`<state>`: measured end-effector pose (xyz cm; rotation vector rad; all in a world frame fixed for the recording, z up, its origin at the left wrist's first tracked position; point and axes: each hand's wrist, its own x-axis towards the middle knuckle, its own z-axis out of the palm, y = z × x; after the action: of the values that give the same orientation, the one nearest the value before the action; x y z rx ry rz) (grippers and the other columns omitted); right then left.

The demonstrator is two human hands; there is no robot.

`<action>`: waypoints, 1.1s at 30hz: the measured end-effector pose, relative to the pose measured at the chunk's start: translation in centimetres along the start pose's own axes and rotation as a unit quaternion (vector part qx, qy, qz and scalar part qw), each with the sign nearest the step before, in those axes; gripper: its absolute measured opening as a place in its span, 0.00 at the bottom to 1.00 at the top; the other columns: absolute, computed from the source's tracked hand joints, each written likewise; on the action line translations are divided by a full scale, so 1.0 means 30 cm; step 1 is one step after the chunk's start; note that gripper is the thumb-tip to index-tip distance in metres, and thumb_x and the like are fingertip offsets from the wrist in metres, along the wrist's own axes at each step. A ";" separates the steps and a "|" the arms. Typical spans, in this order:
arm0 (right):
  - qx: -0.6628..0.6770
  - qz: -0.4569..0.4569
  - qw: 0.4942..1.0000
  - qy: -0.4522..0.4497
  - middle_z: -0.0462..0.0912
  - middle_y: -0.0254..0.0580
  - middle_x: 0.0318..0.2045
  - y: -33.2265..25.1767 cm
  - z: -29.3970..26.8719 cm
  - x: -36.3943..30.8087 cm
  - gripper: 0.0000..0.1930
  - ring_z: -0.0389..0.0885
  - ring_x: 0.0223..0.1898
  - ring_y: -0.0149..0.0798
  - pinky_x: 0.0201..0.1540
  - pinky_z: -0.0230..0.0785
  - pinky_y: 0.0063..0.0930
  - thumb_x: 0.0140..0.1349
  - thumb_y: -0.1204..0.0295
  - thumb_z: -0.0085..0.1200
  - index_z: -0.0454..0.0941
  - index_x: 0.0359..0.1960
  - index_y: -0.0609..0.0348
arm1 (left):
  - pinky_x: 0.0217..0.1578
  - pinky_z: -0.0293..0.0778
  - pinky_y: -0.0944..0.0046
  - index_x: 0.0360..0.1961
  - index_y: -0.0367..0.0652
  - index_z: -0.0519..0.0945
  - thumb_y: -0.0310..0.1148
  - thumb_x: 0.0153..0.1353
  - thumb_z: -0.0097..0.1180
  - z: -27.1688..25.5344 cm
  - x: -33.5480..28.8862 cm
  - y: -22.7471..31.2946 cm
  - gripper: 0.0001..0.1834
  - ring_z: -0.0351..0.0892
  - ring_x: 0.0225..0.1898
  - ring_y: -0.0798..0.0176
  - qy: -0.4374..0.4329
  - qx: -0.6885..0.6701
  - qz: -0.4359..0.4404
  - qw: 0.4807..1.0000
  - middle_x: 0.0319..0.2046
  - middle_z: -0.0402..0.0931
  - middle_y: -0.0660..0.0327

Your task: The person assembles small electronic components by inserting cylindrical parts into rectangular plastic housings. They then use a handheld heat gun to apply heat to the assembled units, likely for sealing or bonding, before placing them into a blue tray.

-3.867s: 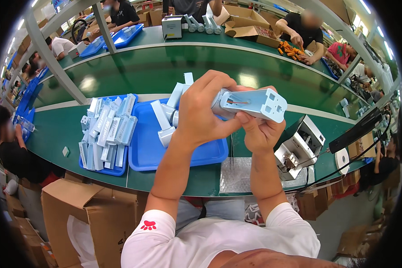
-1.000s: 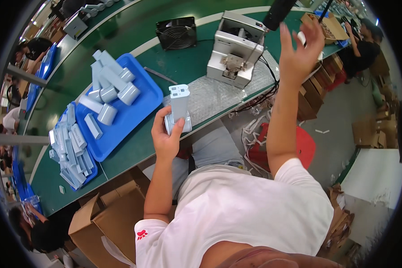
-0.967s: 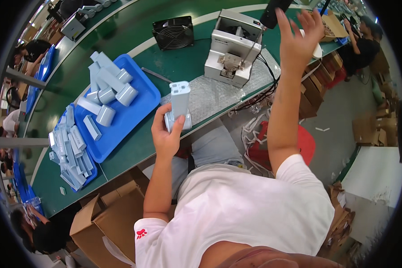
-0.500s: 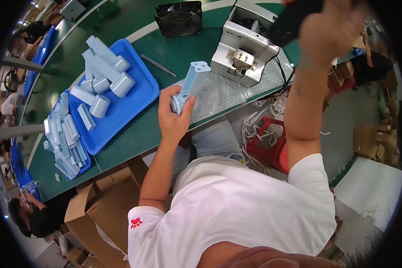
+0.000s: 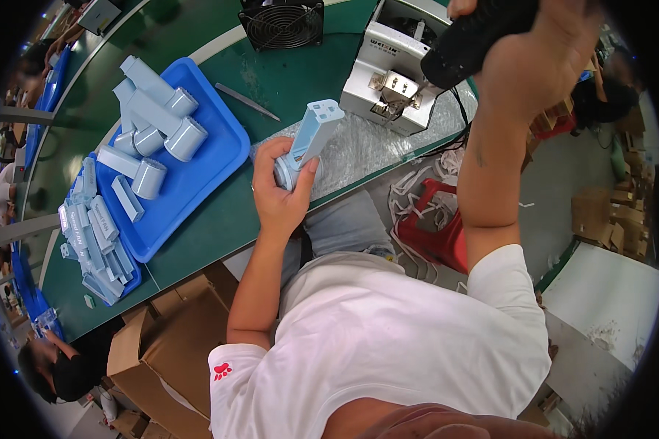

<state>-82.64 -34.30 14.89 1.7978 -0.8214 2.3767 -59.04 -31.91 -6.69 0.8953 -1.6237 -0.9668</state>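
My left hand is closed round the round end of a light-blue plastic housing. The housing's long, open handle part points up and away, showing small holes at its tip. High on the right, my right hand grips a black power screwdriver. Its bit end reaches the metal outlet of a white screw feeder; whether a screw sits on the bit cannot be made out. Similar light-blue housings lie in a blue tray on my left.
Narrow light-blue covers are heaped in a smaller blue tray at the left. Tweezers lie beyond the large tray, near a black fan. Bubble wrap covers the bench edge. Below are a red stool and a cardboard box.
My right hand has brought the screwdriver down and left to the feeder's outlet. My left hand still holds the housing in nearly the same place. The whole view has shifted slightly.
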 end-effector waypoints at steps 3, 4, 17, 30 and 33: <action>-0.057 -0.007 0.998 -0.004 0.78 0.41 0.29 -0.070 0.038 0.034 0.17 0.75 0.17 0.32 0.21 0.70 0.25 0.76 0.55 0.51 0.71 0.49 0.58 | 0.51 0.72 0.61 0.47 0.38 0.78 0.27 0.57 0.71 0.000 0.000 0.004 0.18 0.79 0.47 0.55 0.002 0.004 -0.002 1.000 0.46 0.80 0.54; -0.035 -0.040 0.998 -0.026 0.78 0.41 0.29 -0.064 0.032 0.045 0.17 0.75 0.18 0.32 0.21 0.70 0.25 0.76 0.56 0.51 0.71 0.50 0.58 | 0.51 0.73 0.61 0.47 0.37 0.79 0.27 0.57 0.70 0.000 -0.001 0.003 0.18 0.79 0.47 0.55 0.001 0.002 -0.004 1.000 0.46 0.80 0.54; 0.070 0.122 0.990 0.019 0.76 0.37 0.28 -0.034 0.018 -0.033 0.17 0.74 0.17 0.27 0.18 0.68 0.21 0.76 0.56 0.50 0.69 0.51 0.57 | 0.49 0.74 0.59 0.46 0.39 0.80 0.25 0.54 0.72 0.006 0.004 0.011 0.18 0.81 0.45 0.53 -0.001 0.016 0.028 0.999 0.44 0.82 0.54; 0.101 0.110 0.986 0.074 0.76 0.38 0.28 -0.087 0.246 -0.094 0.30 0.74 0.19 0.32 0.24 0.70 0.26 0.74 0.40 0.44 0.72 0.37 0.60 | 0.46 0.77 0.57 0.46 0.38 0.79 0.27 0.52 0.74 0.001 0.000 0.010 0.21 0.82 0.44 0.49 -0.020 0.029 0.063 0.997 0.44 0.80 0.51; 0.084 0.097 0.990 0.053 0.76 0.38 0.29 -0.062 0.246 -0.115 0.30 0.74 0.19 0.32 0.25 0.69 0.26 0.74 0.40 0.43 0.71 0.37 0.60 | 0.50 0.74 0.62 0.46 0.39 0.79 0.24 0.54 0.72 0.002 -0.003 0.004 0.19 0.81 0.47 0.59 -0.024 0.018 0.046 0.998 0.46 0.81 0.55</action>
<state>-74.38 -35.01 13.81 1.6983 -0.8414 2.7145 -59.10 -31.78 -6.62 0.8195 -1.7129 -0.9045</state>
